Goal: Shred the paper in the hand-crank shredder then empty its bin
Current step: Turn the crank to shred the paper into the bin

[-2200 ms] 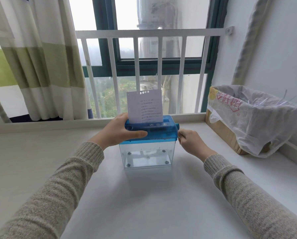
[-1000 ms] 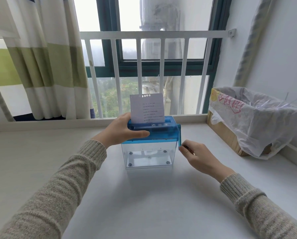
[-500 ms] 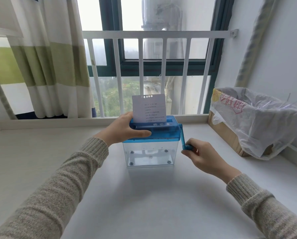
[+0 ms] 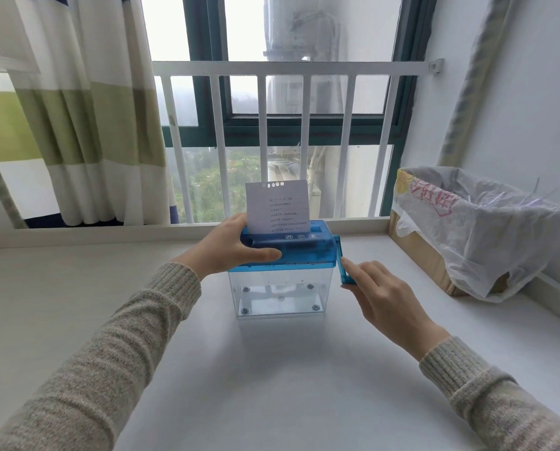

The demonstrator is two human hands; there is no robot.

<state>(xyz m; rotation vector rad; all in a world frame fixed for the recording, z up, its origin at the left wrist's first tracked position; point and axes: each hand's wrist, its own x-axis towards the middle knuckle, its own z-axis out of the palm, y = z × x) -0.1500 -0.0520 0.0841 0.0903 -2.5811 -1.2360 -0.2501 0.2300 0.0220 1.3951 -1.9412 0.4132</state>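
A small hand-crank shredder stands mid-table, with a blue top [image 4: 300, 249] on a clear plastic bin [image 4: 280, 294] that looks bare inside. A white sheet of paper [image 4: 278, 206] with printed lines stands upright in its slot. My left hand [image 4: 230, 249] grips the left end of the blue top, thumb along the front. The blue crank [image 4: 343, 265] hangs down on the shredder's right side, and my right hand [image 4: 378, 296] pinches its knob at the bottom.
A cardboard box lined with a white plastic bag [image 4: 474, 222] stands at the right against the wall, with paper strips in it. The white table [image 4: 272, 369] runs to a railed window [image 4: 272, 125]. Striped curtains [image 4: 86, 125] hang at the left.
The crank has swung from level with the blue top down to hanging at the bin's side, with my right hand following it. The paper stands slightly lower in the slot.
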